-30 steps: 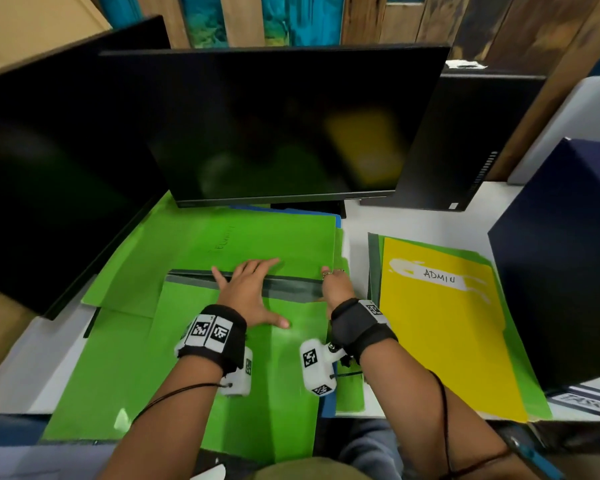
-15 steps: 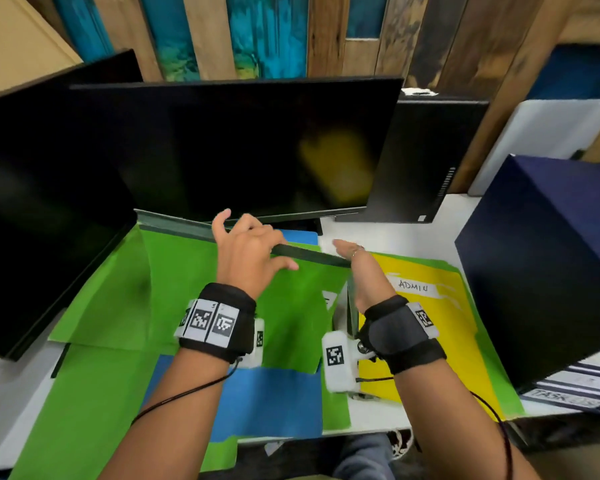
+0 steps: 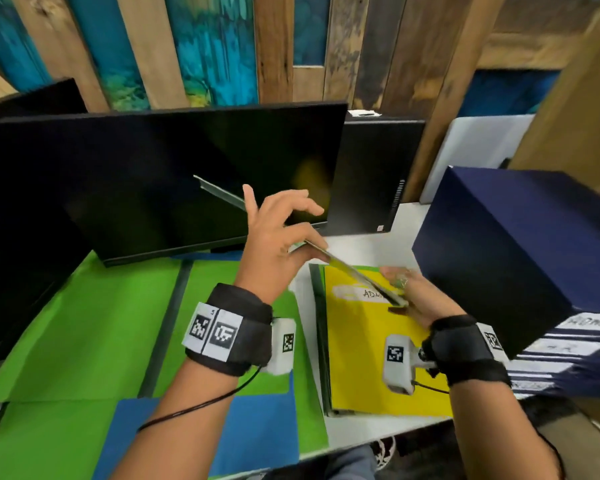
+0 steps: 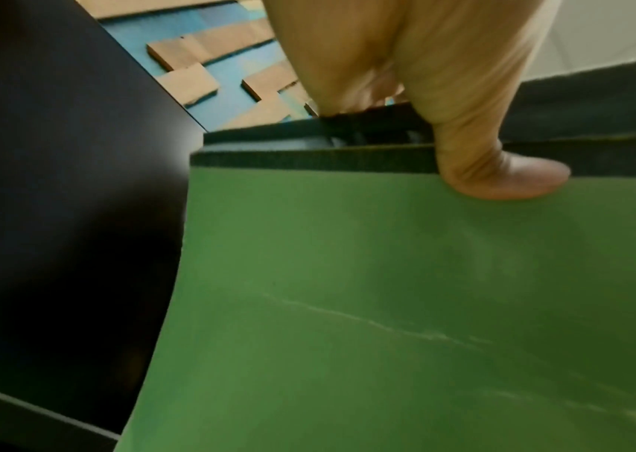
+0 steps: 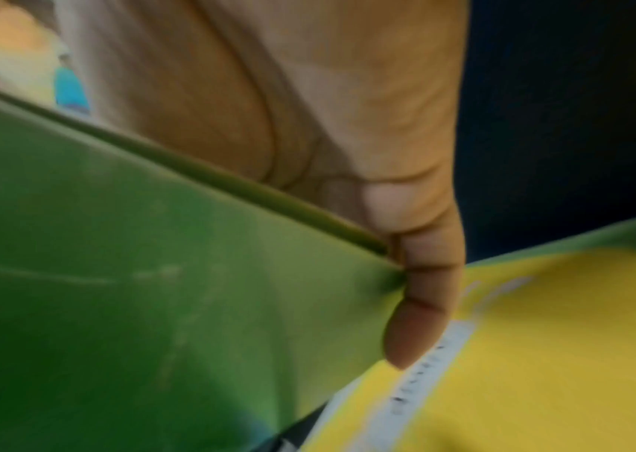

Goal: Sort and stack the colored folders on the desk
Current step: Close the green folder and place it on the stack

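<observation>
Since half a second ago, the green folder (image 3: 357, 273) has left the left-hand spread, swung up on edge and crossed rightward; it now hangs tilted above the yellow folder (image 3: 364, 362).

Nearest me: matte blue folder (image 3: 257, 427) flat at the bench's near edge, partly under flat bright green folders (image 3: 84, 327), one with a dark spine strip.

My left hand (image 3: 274, 237) pinches the carried folder's upper edge: thumb (image 4: 502, 174) curled over the dark ribbed spine onto the green face, the other fingers behind it. Card is thin and stiff, dull finish, with pale scuff lines in the left wrist view.

My right hand (image 3: 416, 296) grips the lower corner, thumb (image 5: 421, 305) pressed on the green face, palm behind. A ring shows on one finger.

Yellow folder lies flat on white bench (image 3: 361, 247), top of a small pile with dark and green edges showing at its left. White label, handwriting partly covered; "ADM" legible.

Right of it: navy box (image 3: 516, 265), matte, sharp-cornered, sitting on a stack of dark folders with white labels (image 3: 568, 355), blurred.

Further back: black monitor (image 3: 187, 174), glossy, and black computer tower (image 3: 371, 174). Behind: wall of rough wooden planks (image 3: 274, 46), some painted teal.
</observation>
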The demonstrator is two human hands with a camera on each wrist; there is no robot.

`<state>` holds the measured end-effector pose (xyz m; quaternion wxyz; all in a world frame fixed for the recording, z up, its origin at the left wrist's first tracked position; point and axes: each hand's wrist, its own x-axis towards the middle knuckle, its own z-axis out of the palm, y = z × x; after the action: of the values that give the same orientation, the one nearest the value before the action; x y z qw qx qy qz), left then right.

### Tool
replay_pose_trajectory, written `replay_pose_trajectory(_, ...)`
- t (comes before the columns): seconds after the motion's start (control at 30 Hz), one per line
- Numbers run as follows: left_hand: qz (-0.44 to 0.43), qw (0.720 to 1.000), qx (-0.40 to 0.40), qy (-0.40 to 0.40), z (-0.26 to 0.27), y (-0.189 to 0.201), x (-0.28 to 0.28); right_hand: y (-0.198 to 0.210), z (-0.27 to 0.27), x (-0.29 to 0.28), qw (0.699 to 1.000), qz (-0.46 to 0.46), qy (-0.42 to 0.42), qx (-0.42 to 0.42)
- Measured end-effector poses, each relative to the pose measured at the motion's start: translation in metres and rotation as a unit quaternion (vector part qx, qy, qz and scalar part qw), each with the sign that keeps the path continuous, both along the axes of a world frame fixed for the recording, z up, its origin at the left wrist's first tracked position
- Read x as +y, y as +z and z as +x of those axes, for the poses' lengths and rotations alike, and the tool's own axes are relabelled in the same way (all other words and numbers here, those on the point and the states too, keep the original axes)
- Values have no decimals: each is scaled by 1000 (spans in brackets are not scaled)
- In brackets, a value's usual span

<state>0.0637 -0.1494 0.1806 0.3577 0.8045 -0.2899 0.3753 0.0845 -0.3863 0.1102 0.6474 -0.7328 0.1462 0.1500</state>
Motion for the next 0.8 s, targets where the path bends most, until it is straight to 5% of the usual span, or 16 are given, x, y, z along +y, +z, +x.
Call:
replay_pose_trajectory(0.17,-18,995,55,-83,7,-14,-18,-43,-21,-24,987,-96,61,110)
replay_pose_trajectory(0.27,-33,990,104,-95,12,-16,-19,-56,-25,-29,990,-67,12,124)
replay_pose_trajectory(0.4,59,971,227,-53,25,-34,-14,-74,-21,-46,988,-127,-20,87)
replay_pose_trajectory(0.47,96,948,300,-42,32,-48,-14,-68,-23,-50,974,-200,-23,106)
replay_pose_trajectory(0.6,151,869,471,-28,46,-95,-6,-62,-33,-60,891,-409,-39,194)
replay_pose_trajectory(0.7,73,834,547,14,50,-130,-5,-66,-41,-58,837,-493,16,238)
replay_pose_trajectory(0.8,-4,773,629,82,55,-157,-14,-69,-41,-53,824,-521,17,222)
